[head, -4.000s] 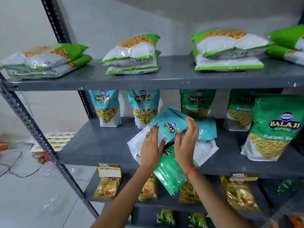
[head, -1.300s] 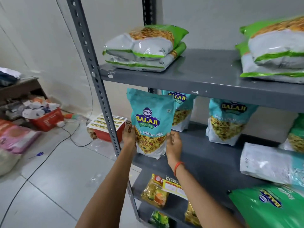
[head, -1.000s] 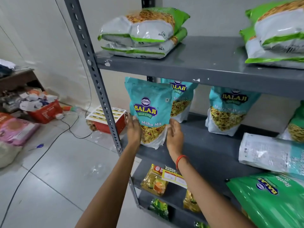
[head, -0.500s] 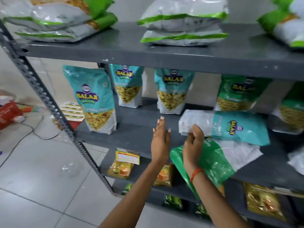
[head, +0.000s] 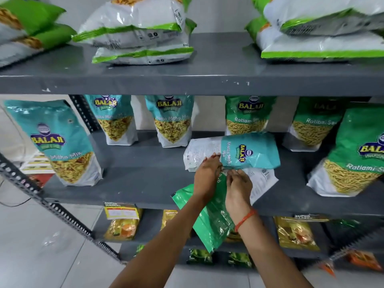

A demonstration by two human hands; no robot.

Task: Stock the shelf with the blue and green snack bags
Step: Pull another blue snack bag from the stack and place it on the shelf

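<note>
Head view: A blue bag (head: 247, 153) lies flat on the middle shelf (head: 145, 175), across a green bag (head: 209, 219) overhanging the edge. Both hands, left hand (head: 206, 173) and right hand (head: 239, 186), are together at its near edge; whether it is gripped cannot be told. The bags are judged light, soft and slippery; hold is best taken at both sides. Sealed, they show fried snack mix through windows.

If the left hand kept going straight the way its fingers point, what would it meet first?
The left hand points up and back; its fingertips already touch the lying blue bag. Past that likely the upright green bag, though depth is unclear.
</note>
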